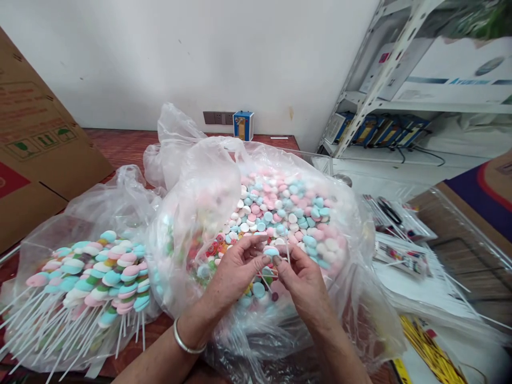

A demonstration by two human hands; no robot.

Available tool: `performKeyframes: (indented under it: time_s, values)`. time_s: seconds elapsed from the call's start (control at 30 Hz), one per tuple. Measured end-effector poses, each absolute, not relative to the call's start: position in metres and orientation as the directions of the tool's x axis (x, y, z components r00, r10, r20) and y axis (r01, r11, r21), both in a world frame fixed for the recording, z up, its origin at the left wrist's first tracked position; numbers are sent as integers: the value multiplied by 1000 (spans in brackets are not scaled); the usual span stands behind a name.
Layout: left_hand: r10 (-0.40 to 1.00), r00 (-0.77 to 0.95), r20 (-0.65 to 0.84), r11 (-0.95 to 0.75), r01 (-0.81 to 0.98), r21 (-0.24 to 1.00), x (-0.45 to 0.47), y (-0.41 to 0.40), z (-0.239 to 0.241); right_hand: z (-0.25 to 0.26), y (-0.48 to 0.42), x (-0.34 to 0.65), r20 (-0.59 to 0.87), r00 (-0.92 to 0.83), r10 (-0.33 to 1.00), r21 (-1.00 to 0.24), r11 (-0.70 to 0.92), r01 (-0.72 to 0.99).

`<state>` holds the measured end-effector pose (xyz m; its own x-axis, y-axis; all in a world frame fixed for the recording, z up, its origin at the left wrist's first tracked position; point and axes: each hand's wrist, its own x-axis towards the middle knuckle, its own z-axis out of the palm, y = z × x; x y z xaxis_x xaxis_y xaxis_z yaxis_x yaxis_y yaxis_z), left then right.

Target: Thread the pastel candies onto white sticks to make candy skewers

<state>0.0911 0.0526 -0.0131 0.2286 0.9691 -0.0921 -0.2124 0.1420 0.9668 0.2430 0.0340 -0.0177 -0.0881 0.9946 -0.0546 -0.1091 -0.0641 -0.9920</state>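
Observation:
A blue, white and pink marshmallow (271, 251) is pinched between the fingertips of my left hand (241, 266) and my right hand (301, 274), which meet over the open bag. Against my right fingers stands a thin white stick (287, 253); its lower end is hidden by the thumb. Beneath both hands, a big clear plastic bag (184, 186) holds many loose pink, blue and white marshmallows (276, 205). Red ring-shaped gummies (218, 245) lie in its left part. A silver bangle circles my left wrist.
At left, marshmallow skewers (108, 272) with white sticks lie on a plastic bag, beside a cardboard box (36, 128). Yellow twist ties (432, 352) and packs of sticks lie at right. A small blue box (243, 126) stands by the wall; a white metal shelf (374, 90) rises at right.

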Motion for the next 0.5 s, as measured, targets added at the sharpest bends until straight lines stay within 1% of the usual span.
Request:
performKeyframes:
  time_s: [0.07, 0.1, 0.17, 0.23, 0.27, 0.3, 0.43, 0.5]
  values:
    - [954, 293, -64, 119, -173, 978, 91, 50, -11, -17, 34, 243, -34, -78, 996, -998, -38, -54]
    - [951, 305, -53, 108, -165, 980, 91, 49, -11, -15, 34, 244, -23, -79, 997, -1000, -23, 5]
    - [961, 272, -50, 98, -165, 981, 91, 49, -12, -10, 31, 247, 18, -41, 999, -981, 25, 193]
    - [977, 198, -75, 111, -180, 977, 91, 52, -15, -4, 23, 251, 99, 28, 995, -908, 79, 412]
    - [983, 159, -92, 122, -187, 975, 90, 54, -17, -2, 17, 253, 136, 40, 990, -860, 98, 501]
    - [987, 120, -109, 130, -188, 973, 90, 56, -18, 0, 11, 255, 142, 22, 990, -820, 105, 563]
    - [993, 3, -117, 116, -153, 981, 89, 62, -19, -3, -9, 256, -46, -180, 983, -711, 94, 697]
    - [996, -14, -86, 84, -117, 990, 89, 62, -18, -5, -13, 254, -88, -223, 971, -699, 99, 708]
